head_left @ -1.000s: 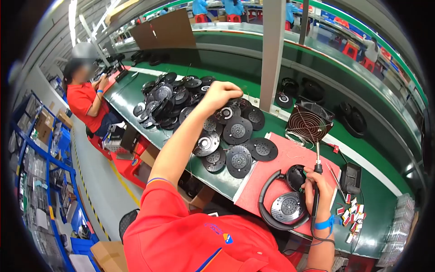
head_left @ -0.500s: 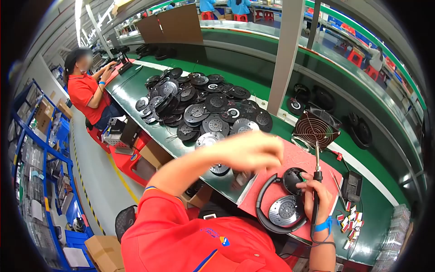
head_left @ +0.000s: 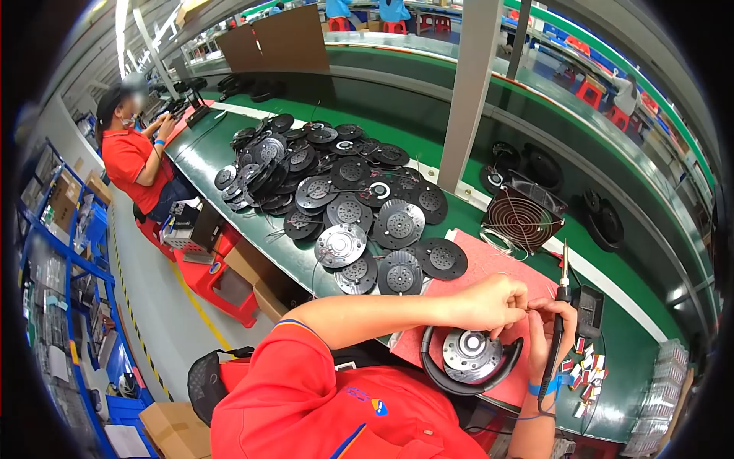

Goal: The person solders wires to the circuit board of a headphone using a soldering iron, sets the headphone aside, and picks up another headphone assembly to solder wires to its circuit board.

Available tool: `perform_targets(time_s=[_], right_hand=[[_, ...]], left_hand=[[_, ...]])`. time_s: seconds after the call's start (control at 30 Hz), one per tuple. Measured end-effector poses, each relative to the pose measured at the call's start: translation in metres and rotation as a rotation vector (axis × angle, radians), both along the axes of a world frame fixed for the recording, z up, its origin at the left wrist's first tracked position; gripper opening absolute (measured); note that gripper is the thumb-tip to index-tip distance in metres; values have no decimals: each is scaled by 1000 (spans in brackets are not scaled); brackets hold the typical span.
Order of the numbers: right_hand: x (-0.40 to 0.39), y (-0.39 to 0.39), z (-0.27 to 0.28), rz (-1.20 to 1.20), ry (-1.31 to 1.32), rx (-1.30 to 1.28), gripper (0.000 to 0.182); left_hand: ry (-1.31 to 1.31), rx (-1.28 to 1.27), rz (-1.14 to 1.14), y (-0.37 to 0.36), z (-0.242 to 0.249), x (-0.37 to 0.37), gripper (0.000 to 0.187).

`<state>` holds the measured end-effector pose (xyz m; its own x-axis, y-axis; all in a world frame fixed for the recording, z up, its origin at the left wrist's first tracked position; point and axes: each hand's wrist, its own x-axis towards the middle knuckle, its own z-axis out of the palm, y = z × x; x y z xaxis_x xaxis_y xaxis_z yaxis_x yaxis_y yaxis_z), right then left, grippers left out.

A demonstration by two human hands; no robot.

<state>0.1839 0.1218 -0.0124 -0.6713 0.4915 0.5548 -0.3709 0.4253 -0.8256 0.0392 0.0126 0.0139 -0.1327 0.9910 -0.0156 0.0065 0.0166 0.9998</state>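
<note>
A black headphone (head_left: 438,378) lies on the pink mat (head_left: 478,256), its band curving toward me. Inside the curve rests a round silver speaker plate (head_left: 468,369), with a ringed hub on top. Just above it, my left hand (head_left: 493,304) is closed in a pinch, its fingertips meeting those of my right hand; whatever is between them is too small to make out. My right hand (head_left: 552,325) has a soldering iron (head_left: 558,325) tucked in it, tip pointing up and away. The headphone's other ear cup is hidden behind my hands.
Many black and silver speaker plates (head_left: 350,172) are heaped to the left. A fan with a round grille (head_left: 522,219) stands behind the mat. Small red-and-white parts (head_left: 585,376) and clear plastic trays (head_left: 659,390) lie right. A co-worker (head_left: 134,157) sits further along the bench.
My left hand has come down and right to meet my right hand's fingertips. The speaker plate in the headphone now shows a ringed hub instead of its perforated face. The view has shifted slightly.
</note>
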Motion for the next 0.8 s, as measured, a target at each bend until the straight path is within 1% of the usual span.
perform_targets(time_s=[0.07,0.1,0.13,0.17,0.2,0.27,0.4,0.47,0.5,0.57,0.6,0.67,0.7,0.73,0.8], right_hand=[[3,1,-2,-52,-69,77,31],[4,1,-3,-145,-119,169,30],[3,0,0,-175,-97,220,28],[3,2,-3,-217,-93,270,28],[3,1,-3,-232,-81,259,29],[3,1,-1,-230,-94,214,29],[1,-1,6,-212,-102,226,29],[-1,3,0,-130,-80,175,30],[-1,5,-1,-133,-92,166,30],[-2,6,0,-89,-91,205,30],[-3,5,-2,-82,-92,199,30],[-7,3,-4,-125,-20,107,24],[-3,7,-3,-66,-104,193,30],[-3,5,-1,-62,-103,193,30],[-3,1,3,-130,-191,360,28]], left_hand=[[-16,-7,-7,0,-5,-1,8],[-35,-10,-18,0,-6,1,8],[-18,-23,1,0,-9,1,8],[-66,-3,16,1,-13,1,9],[-64,-13,47,1,-13,2,11],[-88,7,65,1,-5,3,12],[-92,-88,119,-1,1,2,12],[-81,-63,128,0,-3,1,13],[-77,-11,122,0,-5,0,14],[-81,62,161,2,-11,1,10],[-76,79,166,1,-10,0,9],[-38,74,194,0,-8,1,9],[0,75,214,0,-8,0,9],[1,74,218,-1,-8,0,9],[-74,114,275,0,-10,-2,9]])
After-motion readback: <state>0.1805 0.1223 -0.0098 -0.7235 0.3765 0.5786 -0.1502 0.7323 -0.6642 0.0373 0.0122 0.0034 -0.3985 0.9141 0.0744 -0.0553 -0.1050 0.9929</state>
